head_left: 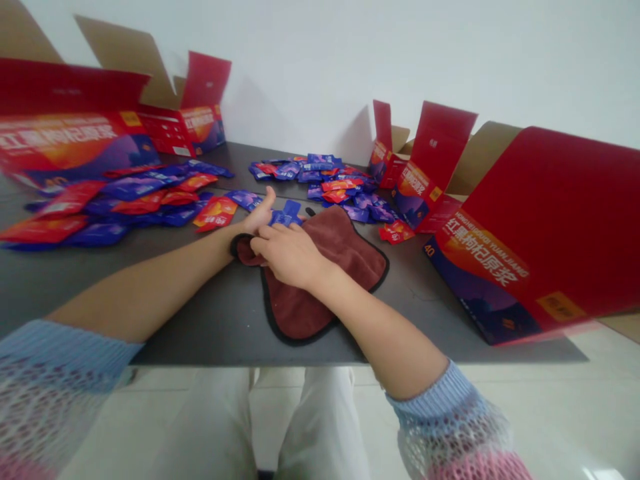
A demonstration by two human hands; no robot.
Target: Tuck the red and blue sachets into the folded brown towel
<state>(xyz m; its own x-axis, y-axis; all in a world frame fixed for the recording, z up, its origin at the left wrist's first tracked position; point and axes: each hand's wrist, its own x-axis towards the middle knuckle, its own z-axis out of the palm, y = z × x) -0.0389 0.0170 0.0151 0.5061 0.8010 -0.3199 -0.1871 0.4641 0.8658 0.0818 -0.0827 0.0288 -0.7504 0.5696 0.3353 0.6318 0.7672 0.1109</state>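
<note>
My left hand and my right hand meet over a dark red cloth spread on the grey table. Both hands grip a small stack of blue sachets, the left from the far side with its thumb raised, the right from the near side with its fingers curled. A heap of blue and red sachets lies just beyond the cloth. A second, larger heap of sachets spreads to the left.
Open red and purple cartons stand around the table: a large carton at the right front, smaller cartons behind it, a carton at far left and another carton at the back. A white wall rises behind.
</note>
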